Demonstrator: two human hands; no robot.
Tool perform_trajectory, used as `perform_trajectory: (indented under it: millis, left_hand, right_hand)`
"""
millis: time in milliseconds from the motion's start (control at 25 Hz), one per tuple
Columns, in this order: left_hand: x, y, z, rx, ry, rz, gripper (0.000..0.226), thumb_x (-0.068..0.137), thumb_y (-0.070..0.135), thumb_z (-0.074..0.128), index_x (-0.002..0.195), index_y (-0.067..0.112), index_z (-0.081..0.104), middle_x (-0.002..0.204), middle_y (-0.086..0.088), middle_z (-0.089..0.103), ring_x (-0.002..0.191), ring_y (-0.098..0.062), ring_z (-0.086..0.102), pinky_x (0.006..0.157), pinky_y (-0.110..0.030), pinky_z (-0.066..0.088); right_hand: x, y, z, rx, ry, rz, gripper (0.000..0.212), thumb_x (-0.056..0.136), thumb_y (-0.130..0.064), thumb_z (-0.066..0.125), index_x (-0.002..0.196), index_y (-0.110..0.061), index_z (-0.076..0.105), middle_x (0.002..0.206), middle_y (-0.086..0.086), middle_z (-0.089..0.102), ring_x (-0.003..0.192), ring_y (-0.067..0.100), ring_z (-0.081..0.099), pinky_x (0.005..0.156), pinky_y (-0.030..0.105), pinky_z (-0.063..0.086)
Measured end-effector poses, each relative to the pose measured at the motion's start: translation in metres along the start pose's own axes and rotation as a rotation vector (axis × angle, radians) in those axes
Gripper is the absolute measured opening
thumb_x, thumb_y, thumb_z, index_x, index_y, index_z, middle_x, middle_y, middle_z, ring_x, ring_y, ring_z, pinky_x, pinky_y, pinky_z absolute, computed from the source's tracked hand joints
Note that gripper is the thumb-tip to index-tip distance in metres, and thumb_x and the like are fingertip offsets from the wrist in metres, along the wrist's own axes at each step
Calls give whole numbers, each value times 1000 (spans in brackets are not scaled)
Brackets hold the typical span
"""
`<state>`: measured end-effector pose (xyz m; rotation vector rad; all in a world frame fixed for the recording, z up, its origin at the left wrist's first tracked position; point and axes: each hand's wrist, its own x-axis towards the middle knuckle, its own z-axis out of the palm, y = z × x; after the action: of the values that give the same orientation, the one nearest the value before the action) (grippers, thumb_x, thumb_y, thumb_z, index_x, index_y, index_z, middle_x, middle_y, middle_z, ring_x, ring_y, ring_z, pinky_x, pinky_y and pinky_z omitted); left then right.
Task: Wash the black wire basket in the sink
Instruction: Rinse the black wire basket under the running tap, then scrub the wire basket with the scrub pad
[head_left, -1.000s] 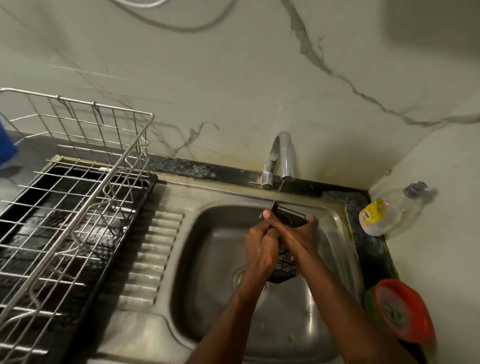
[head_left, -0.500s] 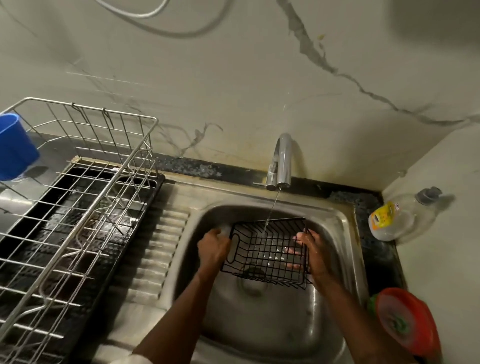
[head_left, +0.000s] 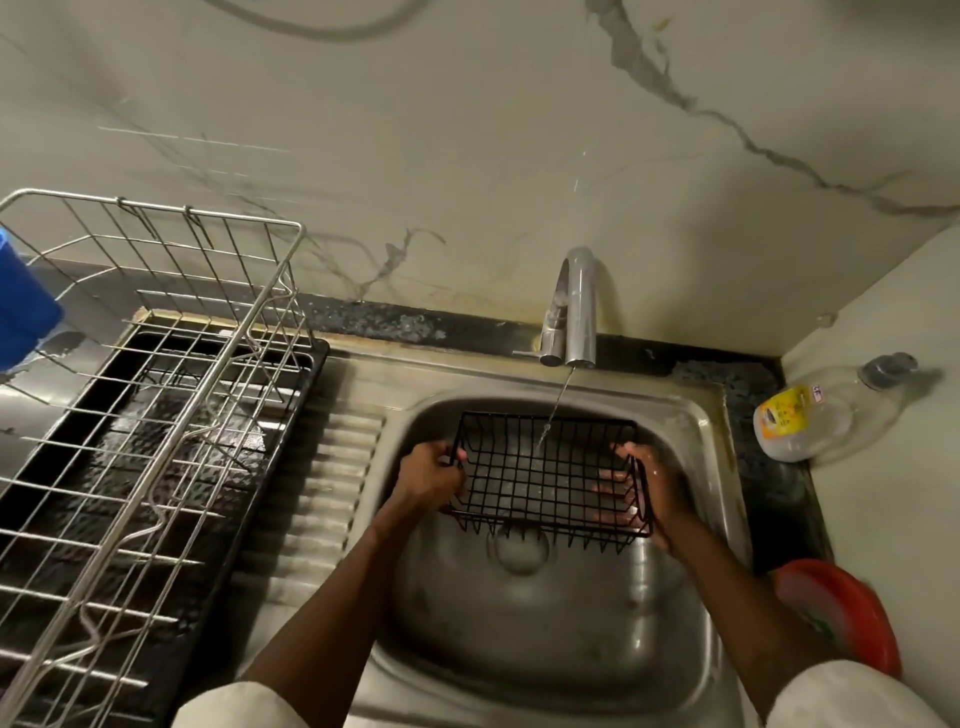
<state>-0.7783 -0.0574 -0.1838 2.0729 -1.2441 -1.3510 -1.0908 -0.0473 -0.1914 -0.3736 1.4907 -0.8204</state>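
Head view: to rinse well, tilt and turn the black wire basket (head_left: 545, 478) so the thin stream from the tap (head_left: 574, 312) reaches every wire. The basket is held over the sink (head_left: 519, 649), under the tap. The left hand (head_left: 431, 478) grips its left end, and the right hand (head_left: 654, 493) curls around its right end.

Dim, warm light with a yellow-green cast covers the marble wall (head_left: 467, 156). It falls from above and left: the tap (head_left: 577, 306) throws a soft shadow toward 1 o'clock, the bottle (head_left: 821, 415) at 3 o'clock one to its right. Dull glare sits on the sink (head_left: 519, 623) floor. Wide-angle bending bows the drying rack (head_left: 156, 415) at 9 o'clock; the red lid (head_left: 841, 613) at 4 o'clock is blurred.
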Motion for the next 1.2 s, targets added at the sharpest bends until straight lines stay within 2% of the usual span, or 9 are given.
perform_trajectory:
  millis: [160,320,440,640,760,880,1000,1120,1200]
  left_hand:
    - [-4,-5,-5,-80,1,30,13,76,19,81,85,25,73,82,3,76,73,-15,73,57,-34,62]
    - [-2,-9,-5,-118,-47,82,15,74,23,79,86,29,73,76,7,72,71,-15,66,71,-42,63]
    - [4,-16,2,-45,-43,71,17,80,24,75,93,33,71,87,6,75,78,-18,70,79,-39,62]
    - [11,-24,18,11,-50,-11,24,92,6,68,105,25,65,104,-5,71,73,-9,65,55,-17,53]
    - [16,-25,21,41,-94,-44,24,94,6,65,108,24,62,106,-3,66,82,-12,66,60,-21,55]
    - [24,-21,23,99,-84,-56,15,95,15,67,108,23,64,99,-1,67,77,-10,65,57,-22,56]
    - [31,-14,26,181,-96,-38,12,96,18,66,107,21,66,96,-1,67,75,-13,66,56,-22,54]
    - [32,-6,28,242,-123,-75,12,94,17,67,105,18,66,104,-7,68,87,-23,71,73,-32,62]
    - [26,0,26,320,-107,-83,6,93,17,68,96,15,64,96,-5,65,82,-17,67,71,-26,59]
  right_hand:
    - [16,8,10,-114,63,134,51,105,-42,41,141,-7,50,138,22,53,117,43,56,73,50,56]
    - [21,13,21,-119,124,81,57,109,-43,31,152,-5,37,151,22,46,132,41,51,97,49,49]
    - [24,15,23,-154,196,-7,58,109,-40,36,144,4,44,145,24,51,128,42,55,104,52,48]
    - [28,21,23,-289,270,-50,68,105,-44,45,131,19,45,128,38,56,116,55,58,95,67,49]
    - [35,20,25,-338,274,-48,66,105,-47,44,128,15,47,119,36,64,108,53,63,90,66,53]
    - [43,17,21,-405,256,-6,66,104,-52,40,138,5,44,101,20,67,94,40,70,87,57,58]
    - [51,21,12,-496,256,14,67,102,-61,35,134,-4,51,88,8,67,82,32,72,85,55,59]
    - [51,21,10,-564,259,30,68,101,-64,34,143,-12,44,90,7,67,83,29,72,84,53,59]
    - [49,19,8,-597,244,65,65,101,-61,37,144,-13,43,106,11,67,89,28,70,74,44,59]
